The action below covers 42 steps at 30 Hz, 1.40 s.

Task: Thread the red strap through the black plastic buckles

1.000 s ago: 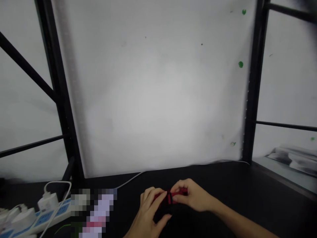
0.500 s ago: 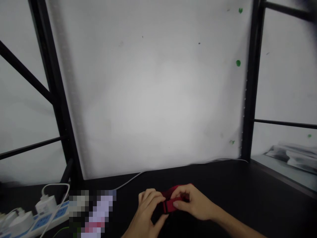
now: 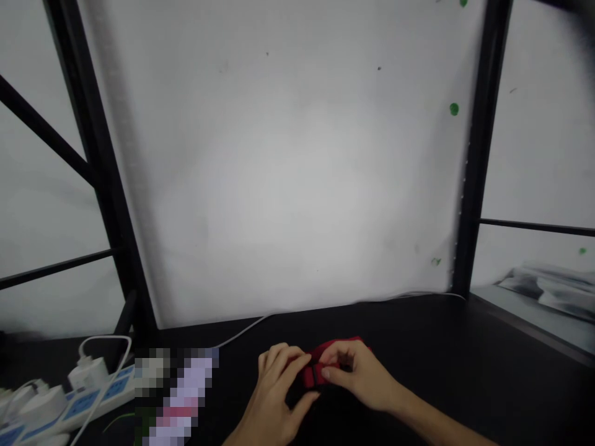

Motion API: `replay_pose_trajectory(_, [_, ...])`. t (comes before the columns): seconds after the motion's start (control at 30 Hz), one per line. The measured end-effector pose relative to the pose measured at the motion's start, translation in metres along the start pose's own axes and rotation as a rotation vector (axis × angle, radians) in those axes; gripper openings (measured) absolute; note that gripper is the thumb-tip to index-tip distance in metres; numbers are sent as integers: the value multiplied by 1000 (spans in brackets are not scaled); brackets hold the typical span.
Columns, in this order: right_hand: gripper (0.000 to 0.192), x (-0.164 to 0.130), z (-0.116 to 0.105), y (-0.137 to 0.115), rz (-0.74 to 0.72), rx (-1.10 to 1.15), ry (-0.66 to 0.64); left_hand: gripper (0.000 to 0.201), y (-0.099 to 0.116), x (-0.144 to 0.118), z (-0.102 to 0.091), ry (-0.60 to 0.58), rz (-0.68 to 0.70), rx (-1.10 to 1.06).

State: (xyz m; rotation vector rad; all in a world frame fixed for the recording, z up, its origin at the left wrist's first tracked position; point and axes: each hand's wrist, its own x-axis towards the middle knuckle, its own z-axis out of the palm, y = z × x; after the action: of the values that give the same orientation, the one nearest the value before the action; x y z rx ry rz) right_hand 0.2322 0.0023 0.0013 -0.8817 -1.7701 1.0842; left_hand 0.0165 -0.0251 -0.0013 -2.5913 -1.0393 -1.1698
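Note:
A red strap point(image 3: 310, 377) with a narrow black slider across it lies low in the middle of the view, over the black table. My right hand point(image 3: 360, 375) pinches the strap between thumb and forefinger, just right of the slider. Around the left end curves my left hand point(image 3: 283, 390), fingertips at the upper edge and thumb at the lower edge. Behind the right fingers, more of the red strap loops away; part of it is hidden by that hand.
A white power strip point(image 3: 100, 396) with plugged-in adapters point(image 3: 44, 402) sits at the lower left, beside a pixelated lilac item point(image 3: 186, 390). A thin cable point(image 3: 246, 329) runs along the white wall panel. Black frame posts stand at both sides. Papers point(image 3: 553, 291) lie at the right.
The view has shifted slightly. More red shows left of the black slider now, and my left thumb sits a little lower relative to the strap. Both hands stay at the strap.

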Motion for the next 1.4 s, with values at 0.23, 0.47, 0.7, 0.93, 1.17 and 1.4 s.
replay_pose_trajectory(0.23, [26,-4,-6,-7,-89,-163,-44,19,2,0,-2,-107,-32,-114])
replay_pose_trajectory(0.47, [34,-8,0,-17,-207,-469,-65,13,6,1,6,-94,-203,-313])
replay_pose_trajectory(0.7, [27,1,-2,-7,-141,-61,19,18,8,5,11,49,-501,-764])
replay_pose_trajectory(0.93, [38,3,12,15,64,334,-9,37,7,-1,8,97,-470,-788])
replay_pose_trajectory(1.17, [32,-8,18,0,81,396,53,33,3,-1,1,116,20,-165])
replay_pose_trajectory(1.4, [21,-3,11,-6,161,459,36,25,3,1,-4,58,61,-73])
